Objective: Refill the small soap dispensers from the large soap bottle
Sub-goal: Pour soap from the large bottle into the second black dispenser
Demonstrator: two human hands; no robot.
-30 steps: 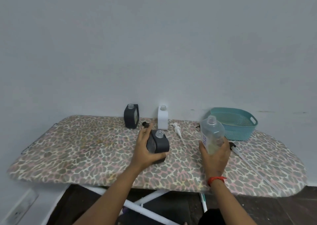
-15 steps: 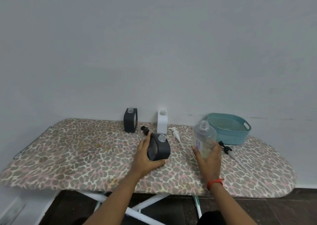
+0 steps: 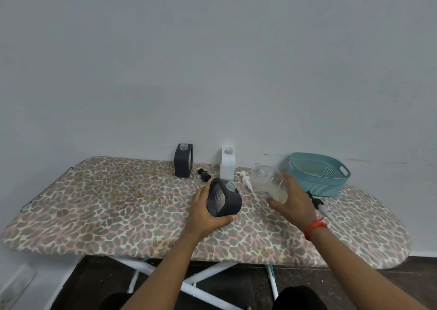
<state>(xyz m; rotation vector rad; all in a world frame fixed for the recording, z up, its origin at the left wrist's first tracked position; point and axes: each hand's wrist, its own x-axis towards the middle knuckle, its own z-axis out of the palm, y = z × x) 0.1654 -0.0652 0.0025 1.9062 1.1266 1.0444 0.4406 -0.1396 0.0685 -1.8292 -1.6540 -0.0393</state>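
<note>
The large soap bottle (image 3: 269,182) lies tilted leftward in the right hand (image 3: 293,203) grip, its open mouth near the tilted black dispenser (image 3: 224,200), which the left hand (image 3: 203,217) grip holds over the ironing board (image 3: 118,203). Farther back stand a second black dispenser (image 3: 183,160) and a white dispenser (image 3: 227,161), with a teal basket (image 3: 319,174) far right.

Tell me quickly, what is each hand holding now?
Left hand: grips the black dispenser.
Right hand: holds the soap bottle, tilted towards the dispenser.
</note>
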